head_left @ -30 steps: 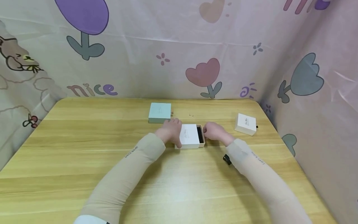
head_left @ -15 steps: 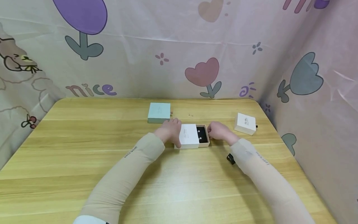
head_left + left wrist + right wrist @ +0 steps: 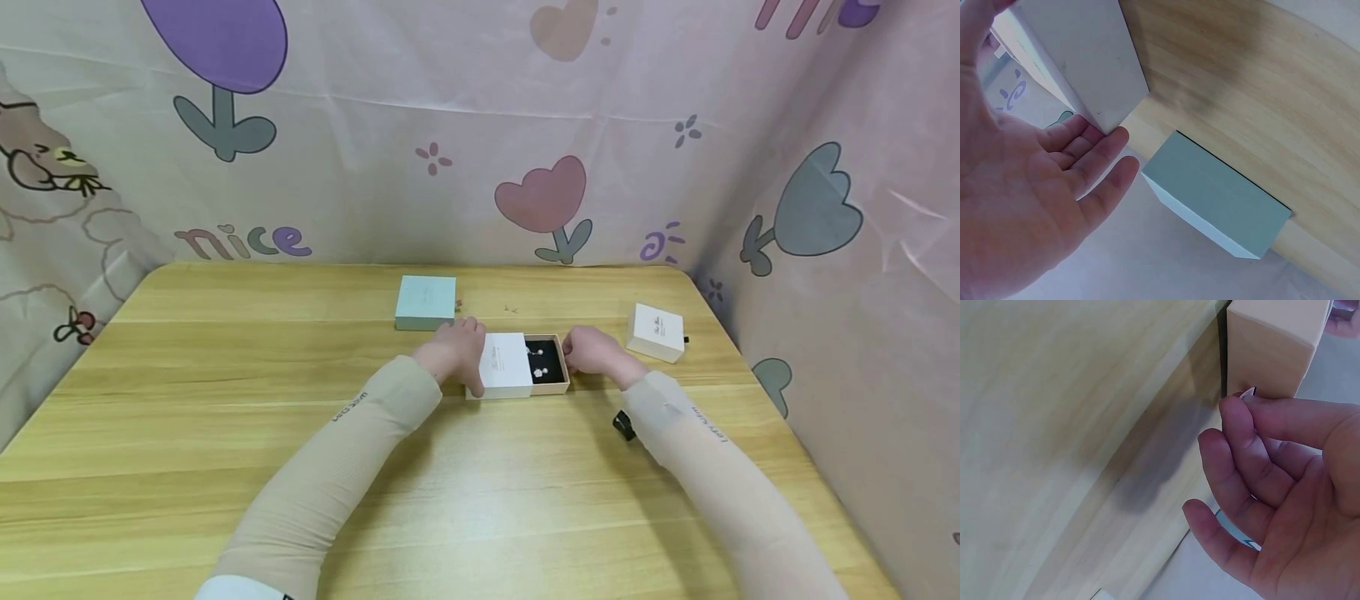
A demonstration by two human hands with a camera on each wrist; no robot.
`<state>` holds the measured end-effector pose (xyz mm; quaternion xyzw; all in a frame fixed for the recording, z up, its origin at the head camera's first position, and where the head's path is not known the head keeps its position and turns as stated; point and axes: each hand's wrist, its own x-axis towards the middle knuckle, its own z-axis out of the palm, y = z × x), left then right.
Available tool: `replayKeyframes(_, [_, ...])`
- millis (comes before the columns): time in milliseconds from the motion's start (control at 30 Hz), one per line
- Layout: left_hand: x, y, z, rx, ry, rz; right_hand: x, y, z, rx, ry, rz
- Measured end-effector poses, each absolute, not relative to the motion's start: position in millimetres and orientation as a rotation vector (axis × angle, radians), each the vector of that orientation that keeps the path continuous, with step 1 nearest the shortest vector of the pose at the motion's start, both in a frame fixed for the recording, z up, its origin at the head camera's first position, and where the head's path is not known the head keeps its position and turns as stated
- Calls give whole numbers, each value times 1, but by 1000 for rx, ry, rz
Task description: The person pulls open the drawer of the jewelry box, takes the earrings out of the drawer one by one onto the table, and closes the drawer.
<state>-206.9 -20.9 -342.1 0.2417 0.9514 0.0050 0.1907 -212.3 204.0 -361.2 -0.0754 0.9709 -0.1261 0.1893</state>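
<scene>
A white jewelry box [image 3: 507,367] with printed lettering lies mid-table in the head view. My left hand [image 3: 456,350] grips its sleeve from the left, thumb along the near edge and fingers at the far one. Out of the sleeve's right end sticks a peach-coloured drawer [image 3: 553,388]. On its black lining sit small shiny earrings [image 3: 541,372], partly under the sleeve. My right hand [image 3: 592,350] is at the drawer's end. In the right wrist view, its thumb and forefinger pinch a small pull tab [image 3: 1249,392]; the other fingers are loosely bent.
A mint-green box [image 3: 426,302] stands behind my left hand, a small tab on its right side. Farther right is a second white box [image 3: 656,332] with a dark tab. A patterned cloth [image 3: 360,167] hangs behind the wooden table [image 3: 247,375].
My right hand has moved right, sliding the drawer farther out of the sleeve, and earrings have come into sight. My left hand stays on the sleeve.
</scene>
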Motion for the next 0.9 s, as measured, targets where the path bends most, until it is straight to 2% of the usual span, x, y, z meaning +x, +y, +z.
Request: replayKeyframes(900, [-207,-22,-340,666,2654,-2,-213,209,-361,-181,2693,-381])
